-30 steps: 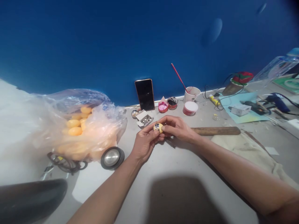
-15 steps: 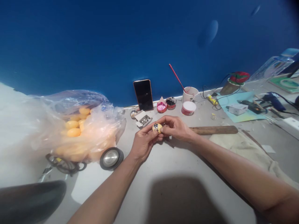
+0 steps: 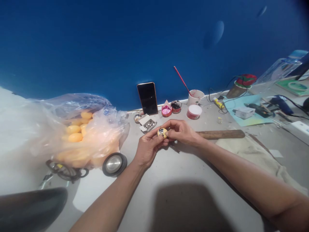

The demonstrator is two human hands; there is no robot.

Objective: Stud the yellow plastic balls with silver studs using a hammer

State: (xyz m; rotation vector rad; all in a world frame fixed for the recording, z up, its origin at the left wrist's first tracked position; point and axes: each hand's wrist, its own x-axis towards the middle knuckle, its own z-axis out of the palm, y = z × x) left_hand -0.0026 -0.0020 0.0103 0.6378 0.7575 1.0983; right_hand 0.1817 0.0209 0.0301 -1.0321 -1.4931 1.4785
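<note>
A small yellow ball (image 3: 162,132) with dark and shiny silver pieces on its face is held up over the table. My left hand (image 3: 150,145) is closed around it, thumb across the front. From the other side, my right hand (image 3: 182,132) pinches the ball's right edge with thumb and fingers. Whether a tiny piece lies under those fingertips is hidden. Just behind the hands is an open small white box (image 3: 148,124) of shiny silver bits. A silver-studded ball (image 3: 137,118) rests beside it.
A clear plastic bag (image 3: 96,129) of yellow balls bulges at left, by a round black-rimmed metal object (image 3: 114,164). Behind stand a phone (image 3: 147,98), pink pot (image 3: 166,111), black pot (image 3: 176,106), white-topped tub (image 3: 194,112) and cup (image 3: 196,96). A wooden stick (image 3: 222,134) lies right, near cloth (image 3: 251,154).
The ball looks slightly turned between my fingers, with more of the dark pieces showing. Both hands stay in nearly the same place; the view has shifted very slightly.
</note>
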